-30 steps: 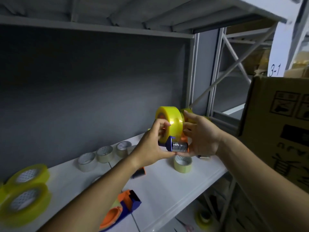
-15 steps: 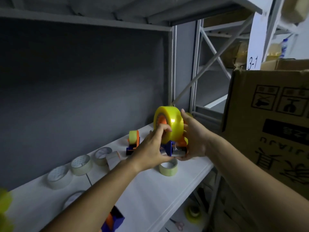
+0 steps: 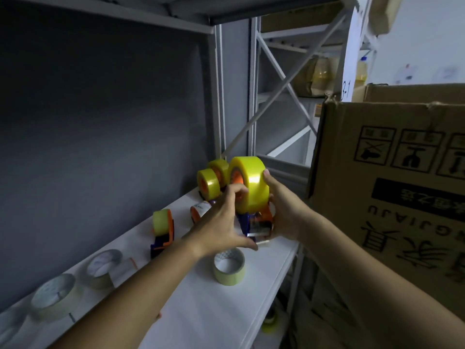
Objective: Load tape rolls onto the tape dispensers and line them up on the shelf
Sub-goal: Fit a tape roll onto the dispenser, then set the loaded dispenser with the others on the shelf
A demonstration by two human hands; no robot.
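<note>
Head view: both hands hold one loaded tape dispenser (image 3: 256,222) above the white shelf (image 3: 214,311). The left hand (image 3: 221,222) curls round its near side, fingertips on the yellow tape roll (image 3: 249,185); the right hand (image 3: 284,212) cups the far side, thumb on the roll's rim. Beyond the grip stand two loaded dispensers (image 3: 214,180); below it lies a pale loose roll (image 3: 229,268). The roll looks rigid, fairly heavy and slick-faced; hold the plastic frame.

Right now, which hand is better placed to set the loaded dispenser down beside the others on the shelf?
Right. The right hand wraps the orange-and-blue dispenser carrying the big yellow tape roll; the left hand only pinches its front, and the loaded yellow-roll dispensers stand just behind.
</note>
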